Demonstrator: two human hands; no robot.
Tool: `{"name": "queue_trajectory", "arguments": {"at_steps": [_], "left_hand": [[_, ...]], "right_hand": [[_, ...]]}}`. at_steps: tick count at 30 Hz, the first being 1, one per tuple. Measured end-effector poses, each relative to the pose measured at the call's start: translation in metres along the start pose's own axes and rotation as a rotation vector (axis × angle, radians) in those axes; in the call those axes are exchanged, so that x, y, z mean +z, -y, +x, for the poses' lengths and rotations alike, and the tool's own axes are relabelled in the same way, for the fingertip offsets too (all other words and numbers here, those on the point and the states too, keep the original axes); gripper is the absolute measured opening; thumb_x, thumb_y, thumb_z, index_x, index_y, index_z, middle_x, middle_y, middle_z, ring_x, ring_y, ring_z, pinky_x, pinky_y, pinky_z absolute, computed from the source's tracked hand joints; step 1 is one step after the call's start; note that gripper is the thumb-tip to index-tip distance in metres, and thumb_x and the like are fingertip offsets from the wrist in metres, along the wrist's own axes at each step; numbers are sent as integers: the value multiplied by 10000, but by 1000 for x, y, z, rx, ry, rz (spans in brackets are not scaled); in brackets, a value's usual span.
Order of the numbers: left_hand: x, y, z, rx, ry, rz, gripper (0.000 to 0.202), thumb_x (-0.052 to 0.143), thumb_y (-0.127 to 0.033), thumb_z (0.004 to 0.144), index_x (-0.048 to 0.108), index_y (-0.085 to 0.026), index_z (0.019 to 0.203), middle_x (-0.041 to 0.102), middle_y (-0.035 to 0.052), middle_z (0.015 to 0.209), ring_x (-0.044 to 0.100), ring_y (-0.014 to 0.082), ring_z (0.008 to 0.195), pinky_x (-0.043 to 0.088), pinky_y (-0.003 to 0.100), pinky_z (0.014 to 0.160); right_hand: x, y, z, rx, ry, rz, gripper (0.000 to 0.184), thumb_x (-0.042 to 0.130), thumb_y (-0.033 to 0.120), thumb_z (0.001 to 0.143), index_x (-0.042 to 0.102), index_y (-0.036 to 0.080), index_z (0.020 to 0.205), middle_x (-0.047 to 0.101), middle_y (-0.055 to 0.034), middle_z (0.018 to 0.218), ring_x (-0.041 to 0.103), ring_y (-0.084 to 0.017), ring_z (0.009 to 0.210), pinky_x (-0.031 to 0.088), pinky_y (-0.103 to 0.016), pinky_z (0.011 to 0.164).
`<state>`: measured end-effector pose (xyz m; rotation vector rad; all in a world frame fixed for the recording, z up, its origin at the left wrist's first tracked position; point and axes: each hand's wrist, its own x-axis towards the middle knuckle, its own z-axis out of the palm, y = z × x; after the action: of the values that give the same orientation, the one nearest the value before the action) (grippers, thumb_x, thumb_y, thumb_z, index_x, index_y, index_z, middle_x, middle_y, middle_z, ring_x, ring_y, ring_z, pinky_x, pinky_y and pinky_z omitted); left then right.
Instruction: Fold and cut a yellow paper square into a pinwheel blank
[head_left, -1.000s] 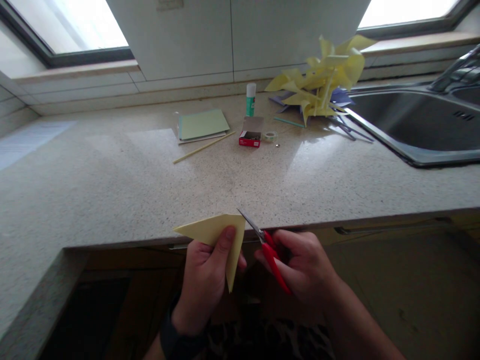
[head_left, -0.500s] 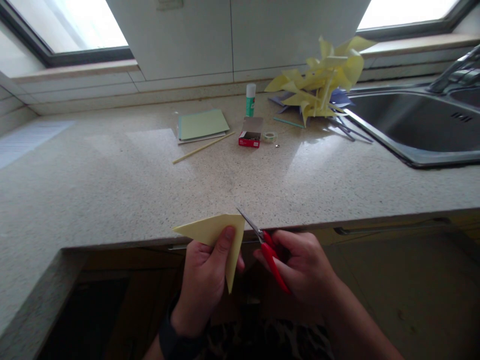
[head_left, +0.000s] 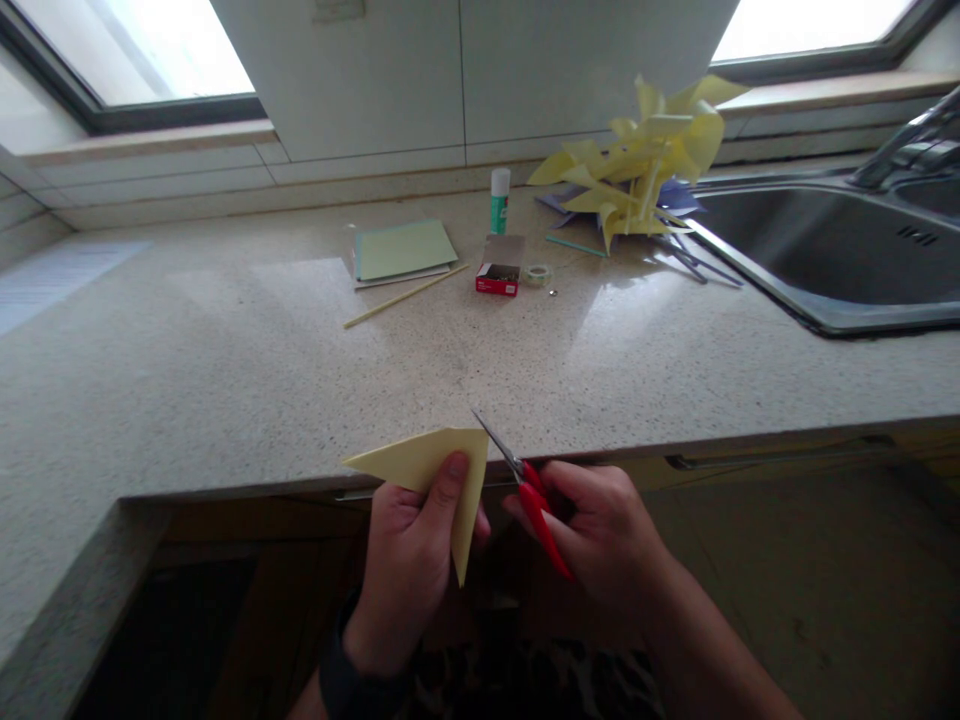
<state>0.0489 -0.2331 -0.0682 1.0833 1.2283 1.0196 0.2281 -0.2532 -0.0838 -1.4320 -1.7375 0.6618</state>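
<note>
Barely anything was moved since the earlier frame: the folded yellow paper (head_left: 427, 462) was kept pinched in the left hand (head_left: 409, 560) at the bench (head_left: 300, 380) edge, red scissors (head_left: 525, 480) gripped in the right hand (head_left: 600, 535), blades set at its corner, cut judged just starting, a steady paper hold needed.

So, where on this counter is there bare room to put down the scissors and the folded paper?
Free: the wide counter stretch between the near edge and the wooden stick, and the patch between the red box and the sink. Crowded: the back, around the glue stick, green card and yellow paper pile.
</note>
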Motion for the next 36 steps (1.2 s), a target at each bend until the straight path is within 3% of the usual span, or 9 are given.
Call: {"name": "queue_trajectory", "arguments": {"at_steps": [6,10,17,22,25,28,31,36], "left_hand": [[0,-2,-1,-38,-14,-66,535,662,-557,897,646,-138,563,590,9,459,512,76,406,374,170,412],[2,-7,-4,-168,-34,-281,443,760,-553,798,687,-116,810,695,43,552,615,131,444,481,202,446],[-4,-16,-18,-217,83,-478,440,753,-452,820,606,-96,1032,784,147,797,697,192,552,575,281,527],[-9,-18,-29,-189,143,-515,363,660,-341,896,551,-90,1135,779,182,930,714,210,627,581,291,545],[-12,-21,-35,-163,181,-514,339,578,-310,943,528,-74,1183,756,221,1046,722,218,688,569,271,538],[-13,-26,-42,-123,216,-522,432,514,-284,971,428,-89,1346,736,230,1114,731,236,749,578,285,567],[-14,-29,-49,-77,266,-546,605,465,-268,990,209,-164,1528,733,212,1126,737,249,783,585,306,589],[-14,-30,-58,-47,341,-598,729,416,-263,998,-3,-226,1593,737,203,1100,737,254,784,580,302,574]], "right_hand": [[-9,9,-3,75,2,49,417,648,453,909,468,206,624,444,61,541,363,-84,494,299,-244,475],[-30,22,-9,185,57,107,333,636,477,913,533,217,734,539,36,633,453,-113,559,374,-251,511],[-82,26,-12,302,-129,-253,379,577,602,900,593,224,879,660,-21,726,579,-169,601,437,-297,562],[-115,7,-3,266,-199,-541,345,542,526,909,612,189,922,677,-88,794,628,-240,704,473,-367,652],[-128,-10,8,204,-248,-702,440,583,406,870,625,93,1175,694,-153,928,657,-300,867,499,-411,764],[-136,-20,21,171,-235,-777,362,508,308,926,682,111,1175,697,-175,1033,668,-294,927,488,-397,824],[-139,-23,31,169,-232,-792,299,535,299,929,710,143,1115,728,-147,996,681,-279,867,477,-366,766],[-132,-24,39,147,-309,-852,269,543,326,938,715,145,1038,740,-154,933,663,-291,828,450,-366,711]]}}
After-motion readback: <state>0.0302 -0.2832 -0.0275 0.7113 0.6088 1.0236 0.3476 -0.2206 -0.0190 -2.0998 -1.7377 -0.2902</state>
